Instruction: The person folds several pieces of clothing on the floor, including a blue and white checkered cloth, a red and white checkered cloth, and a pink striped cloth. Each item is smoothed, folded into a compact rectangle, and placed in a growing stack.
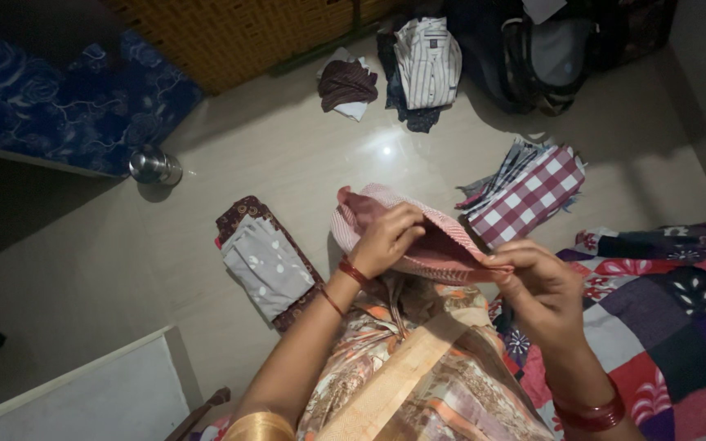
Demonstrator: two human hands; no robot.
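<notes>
From the head camera, looking down: I have a small pink-and-white striped garment (pixel 418 237) up in front of me, over my lap; my left hand (pixel 386 241) is closed on its upper edge, fingers curled over the cloth, and my right hand (pixel 537 286) pinches the lower right corner between thumb and fingertips; the two hands are apart, with the cloth stretched between them.

Taking the striped garment as my landmark: to its left on the floor lies a folded grey spotted cloth (pixel 267 265) on a dark maroon one; to its right, a folded maroon-and-white checked cloth (pixel 529 196); beyond it, further off, a folded striped shirt (pixel 428 61) and a dark bundle (pixel 346 83); far to its left, a steel pot (pixel 155 166); below and right of it, a patchwork quilt (pixel 663 318).

As I judge it, a clean fold needs the edges matched before I crease; I would keep the right-hand pinch firm at the corner, draw the cloth taut, and smooth the bunched top under my left fingers so no wrinkle gets folded in.
</notes>
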